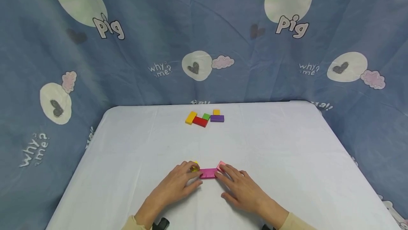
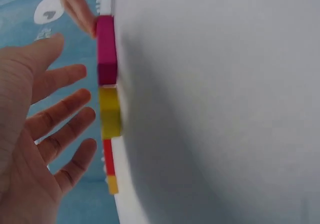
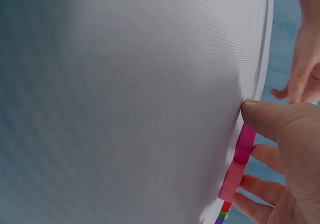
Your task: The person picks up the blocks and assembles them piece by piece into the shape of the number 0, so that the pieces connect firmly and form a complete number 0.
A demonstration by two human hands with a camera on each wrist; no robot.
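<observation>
On the white table in front of me lies a magenta block [image 1: 208, 173], its long side running left to right. A small yellow block [image 2: 110, 114] sits near its left end, partly covered by my left hand [image 1: 178, 182] in the head view. The left wrist view shows that hand's fingers spread and loosely bent, with nothing gripped. At the magenta block's right end is a pink block [image 3: 232, 180], turned at an angle. My right hand [image 1: 243, 191] has its extended fingertips right at the magenta and pink blocks, thumb held apart.
Toward the far edge lies a loose group: a yellow-orange block [image 1: 191, 117], a red block [image 1: 200, 122], a green block [image 1: 206, 116], a purple block [image 1: 217, 118] and a small orange block [image 1: 216, 112]. A blue printed cloth [image 1: 223, 88] hangs behind the white table [image 1: 271, 134].
</observation>
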